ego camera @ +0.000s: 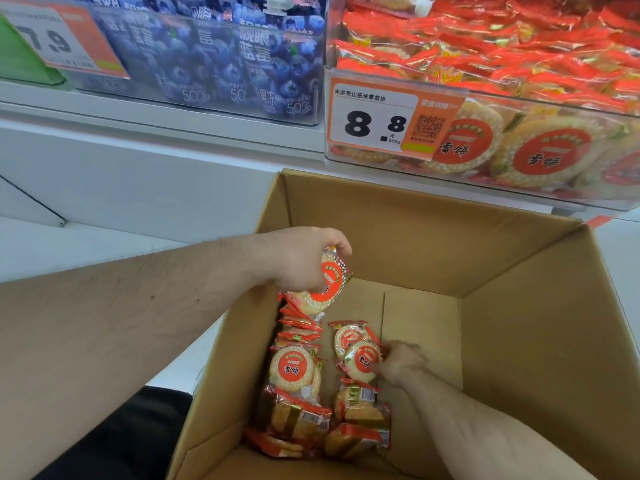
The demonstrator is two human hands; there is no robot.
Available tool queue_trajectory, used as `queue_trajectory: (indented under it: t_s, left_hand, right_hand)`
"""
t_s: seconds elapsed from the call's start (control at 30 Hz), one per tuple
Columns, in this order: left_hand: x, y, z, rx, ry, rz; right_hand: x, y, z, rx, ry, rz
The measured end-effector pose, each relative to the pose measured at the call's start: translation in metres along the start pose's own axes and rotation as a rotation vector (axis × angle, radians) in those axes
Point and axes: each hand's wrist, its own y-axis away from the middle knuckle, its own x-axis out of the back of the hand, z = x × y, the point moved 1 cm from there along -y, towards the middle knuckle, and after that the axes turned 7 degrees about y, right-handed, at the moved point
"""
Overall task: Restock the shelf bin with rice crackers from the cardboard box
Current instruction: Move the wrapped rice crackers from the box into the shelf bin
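- Left hand [304, 259]: fingers curled round a rice cracker packet [323, 285], held above the cardboard box [519, 306].
- Right hand [401, 363]: deep inside the box, gripping a second packet [362, 362]; fingers blurred.
- Shelf bin [485, 109] above: well filled, right side cut off.

a shop aisle, price tags [388, 116] on clear shelf bins [519, 188], packaged snacks [502, 57] in bulk

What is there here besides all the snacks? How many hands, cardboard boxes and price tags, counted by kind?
Hands: 2. The left hand grips a rice cracker pack, and the right hand grips another.
Cardboard box: 1
Price tags: 2. One reads 7.9 and one reads 8.8.
Total: 5
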Motion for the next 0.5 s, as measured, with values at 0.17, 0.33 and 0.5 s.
queue_trajectory:
  t_s: [0.17,0.33,0.5]
  left_hand:
    - [0.002,-0.003,-0.003,0.025,0.028,-0.024]
    - [0.015,0.004,-0.003,0.000,0.162,-0.026]
    - [0.030,0.015,-0.003,-0.056,0.296,0.046]
  right_hand:
    - [0.014,0.005,-0.009,0.149,-0.143,-0.005]
    - [0.079,0.033,-0.007,0.290,-0.699,-0.136]
    - [0.161,0.086,0.000,0.528,-0.906,-0.327]
